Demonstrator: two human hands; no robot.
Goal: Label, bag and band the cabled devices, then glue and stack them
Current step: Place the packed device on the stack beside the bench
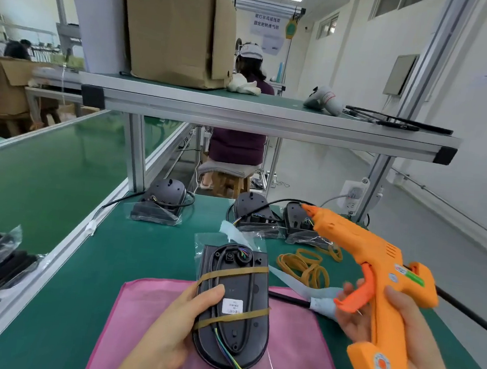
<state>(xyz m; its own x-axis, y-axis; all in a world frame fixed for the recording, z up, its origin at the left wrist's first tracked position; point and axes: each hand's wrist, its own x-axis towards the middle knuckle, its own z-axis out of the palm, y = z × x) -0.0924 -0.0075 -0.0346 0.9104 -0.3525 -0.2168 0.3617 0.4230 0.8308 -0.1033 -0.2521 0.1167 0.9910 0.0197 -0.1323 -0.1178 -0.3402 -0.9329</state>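
The bagged device (232, 310), labelled and crossed by two rubber bands (237, 272), is being held low over the pink cloth (295, 353) at the near end of the green table (79, 302). The left hand (170, 331) is clasping its left edge, thumb pressing on top. The right hand (424, 356) is wrapping the handle of the orange glue gun (358, 241), whose nozzle is pointing up and away. Gluing looks due: it is calling for a flat, steady device, a close nozzle and a gentle squeeze clear of the wires.
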